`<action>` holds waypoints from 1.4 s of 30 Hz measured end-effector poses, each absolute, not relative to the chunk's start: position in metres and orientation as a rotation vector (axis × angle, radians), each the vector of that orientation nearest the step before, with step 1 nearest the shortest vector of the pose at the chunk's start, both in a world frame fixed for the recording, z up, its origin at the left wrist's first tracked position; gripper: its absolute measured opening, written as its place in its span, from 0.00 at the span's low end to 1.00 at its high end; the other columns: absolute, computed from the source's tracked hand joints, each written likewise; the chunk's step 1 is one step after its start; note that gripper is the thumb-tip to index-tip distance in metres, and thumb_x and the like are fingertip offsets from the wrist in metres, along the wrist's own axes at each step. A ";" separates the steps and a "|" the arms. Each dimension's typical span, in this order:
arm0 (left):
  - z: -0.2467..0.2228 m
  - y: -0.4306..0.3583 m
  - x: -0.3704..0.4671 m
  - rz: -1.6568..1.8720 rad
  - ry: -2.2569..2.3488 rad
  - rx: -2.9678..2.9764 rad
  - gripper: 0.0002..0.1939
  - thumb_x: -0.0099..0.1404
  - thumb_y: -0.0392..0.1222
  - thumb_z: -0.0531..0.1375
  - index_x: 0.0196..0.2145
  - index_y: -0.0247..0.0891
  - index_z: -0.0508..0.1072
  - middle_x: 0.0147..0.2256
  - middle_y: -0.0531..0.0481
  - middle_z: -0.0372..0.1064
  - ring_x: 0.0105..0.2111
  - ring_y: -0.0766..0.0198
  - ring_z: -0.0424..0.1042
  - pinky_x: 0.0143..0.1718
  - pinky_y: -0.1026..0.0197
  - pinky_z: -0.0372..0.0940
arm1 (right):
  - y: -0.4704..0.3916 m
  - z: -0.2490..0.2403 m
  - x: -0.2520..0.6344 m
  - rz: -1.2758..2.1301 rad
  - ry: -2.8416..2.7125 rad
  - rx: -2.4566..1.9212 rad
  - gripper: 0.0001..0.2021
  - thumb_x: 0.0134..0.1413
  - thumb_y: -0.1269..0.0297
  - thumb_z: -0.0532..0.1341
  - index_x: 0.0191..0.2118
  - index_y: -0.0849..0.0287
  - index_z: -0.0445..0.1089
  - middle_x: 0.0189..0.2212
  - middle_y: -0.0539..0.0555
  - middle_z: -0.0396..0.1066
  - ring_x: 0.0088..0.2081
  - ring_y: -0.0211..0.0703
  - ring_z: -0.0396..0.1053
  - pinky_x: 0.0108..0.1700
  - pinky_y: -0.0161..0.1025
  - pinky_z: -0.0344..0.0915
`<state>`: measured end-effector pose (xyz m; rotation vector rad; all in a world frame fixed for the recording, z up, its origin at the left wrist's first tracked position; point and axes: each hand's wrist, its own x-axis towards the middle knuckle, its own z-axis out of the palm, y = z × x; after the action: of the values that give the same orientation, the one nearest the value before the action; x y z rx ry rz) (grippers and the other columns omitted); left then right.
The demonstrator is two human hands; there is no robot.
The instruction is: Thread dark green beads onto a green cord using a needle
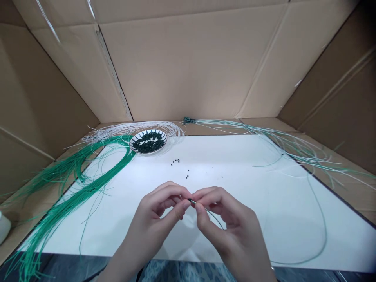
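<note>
My left hand (160,215) and my right hand (233,223) meet over the white board, fingertips almost touching. Between my left thumb and forefinger is a tiny black bead (189,200), mostly covered by the fingers. My right thumb and forefinger pinch a thin cord (216,219) just beside it; the cord trails down behind that hand. Whether the cord passes through the bead is too small to tell. Several loose black beads (178,160) lie beyond my hands. A patterned dish (132,144) farther back holds many dark beads (149,145).
Bundles of green strands (98,186) spread along the left, with white strands (126,129) behind the dish. Green and white cords (249,127) with dark clustered ends (189,121) stretch across the back right. Cardboard walls (188,70) enclose the white board (293,231). A white object (4,227) stands far left.
</note>
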<state>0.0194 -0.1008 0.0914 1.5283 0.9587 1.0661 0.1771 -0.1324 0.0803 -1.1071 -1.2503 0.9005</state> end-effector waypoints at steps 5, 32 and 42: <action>0.090 -0.102 0.020 1.112 0.983 1.672 0.06 0.68 0.35 0.64 0.35 0.43 0.80 0.34 0.53 0.73 0.34 0.65 0.72 0.35 0.68 0.67 | -0.132 0.080 0.176 0.930 -1.226 -1.120 0.05 0.56 0.67 0.64 0.29 0.52 0.72 0.34 0.48 0.80 0.36 0.39 0.77 0.42 0.33 0.75; 0.092 -0.101 0.024 1.037 0.934 1.590 0.04 0.66 0.35 0.64 0.34 0.42 0.79 0.33 0.50 0.72 0.34 0.63 0.71 0.35 0.65 0.68 | -0.126 0.070 0.184 1.177 -1.122 -0.917 0.06 0.58 0.67 0.67 0.29 0.54 0.74 0.33 0.50 0.77 0.37 0.40 0.75 0.41 0.33 0.76; 0.085 -0.097 0.022 1.041 0.922 1.482 0.03 0.66 0.36 0.66 0.35 0.41 0.82 0.33 0.50 0.73 0.31 0.65 0.70 0.31 0.66 0.66 | -0.120 0.059 0.190 1.331 -1.030 -0.849 0.06 0.58 0.62 0.70 0.30 0.55 0.80 0.33 0.50 0.78 0.36 0.40 0.77 0.40 0.34 0.77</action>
<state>0.0217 -0.0973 0.0846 1.4825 0.9219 1.0407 0.1902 -0.1200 0.0593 -0.8488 -1.0298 1.3312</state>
